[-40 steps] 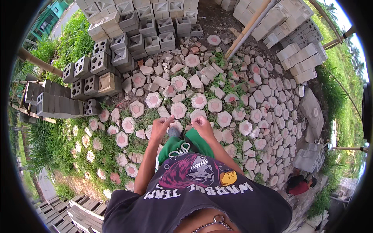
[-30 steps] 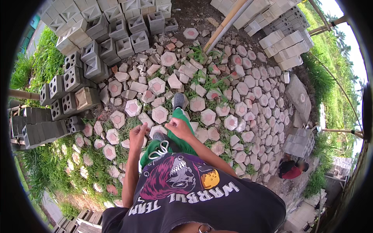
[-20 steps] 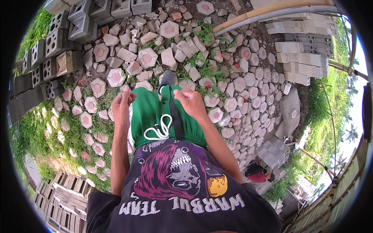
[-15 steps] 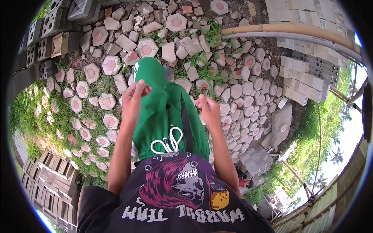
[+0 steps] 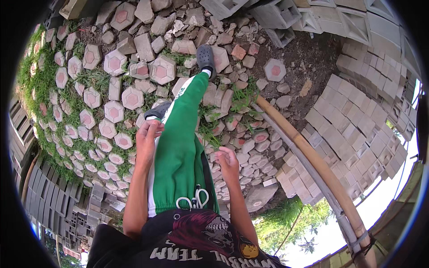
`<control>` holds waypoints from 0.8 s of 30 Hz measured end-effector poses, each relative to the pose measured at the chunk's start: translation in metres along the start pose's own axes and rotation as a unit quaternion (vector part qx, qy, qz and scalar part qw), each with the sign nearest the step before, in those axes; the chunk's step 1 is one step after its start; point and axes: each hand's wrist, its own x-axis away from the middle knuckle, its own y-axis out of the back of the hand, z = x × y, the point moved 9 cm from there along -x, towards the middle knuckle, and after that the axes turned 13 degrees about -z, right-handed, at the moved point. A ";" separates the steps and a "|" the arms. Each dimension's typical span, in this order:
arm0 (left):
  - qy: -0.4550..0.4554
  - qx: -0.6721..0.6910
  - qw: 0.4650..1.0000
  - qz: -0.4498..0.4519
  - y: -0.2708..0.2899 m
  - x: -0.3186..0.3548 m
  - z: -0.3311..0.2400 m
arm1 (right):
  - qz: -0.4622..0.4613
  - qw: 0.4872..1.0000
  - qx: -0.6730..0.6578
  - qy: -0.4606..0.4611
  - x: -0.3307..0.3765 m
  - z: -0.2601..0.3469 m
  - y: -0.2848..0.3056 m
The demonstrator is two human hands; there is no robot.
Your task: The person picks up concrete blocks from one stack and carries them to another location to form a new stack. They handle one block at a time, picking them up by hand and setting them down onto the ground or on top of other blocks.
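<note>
My left hand [image 5: 149,136] hangs beside the thigh of my green trousers [image 5: 177,167], its fingers loosely curled. On the other side of the trousers is my right hand [image 5: 229,161], also with curled fingers. Neither hand shows anything held, and both are apart from the stones. One grey clog [image 5: 206,61] stands forward on the uneven paving; the other clog [image 5: 158,110] shows partly behind my leg, near the left hand.
Hexagonal pavers [image 5: 114,62] with reddish centres lie among grass and rubble. A bamboo pole [image 5: 308,156] slants along the right. Stacked concrete blocks [image 5: 344,129] stand beyond it, with hollow grey blocks [image 5: 279,20] ahead and more stacks [image 5: 51,187] at the left.
I have stepped forward and the view has turned; a clogged foot now shows ahead. The bamboo pole and block stacks appear nearer. Both hands have lowered in the picture, still curled.
</note>
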 end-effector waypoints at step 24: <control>-0.018 -0.037 0.999 -0.034 -0.325 -0.148 -0.082 | -0.012 0.999 -0.031 -0.031 -0.342 0.248 0.037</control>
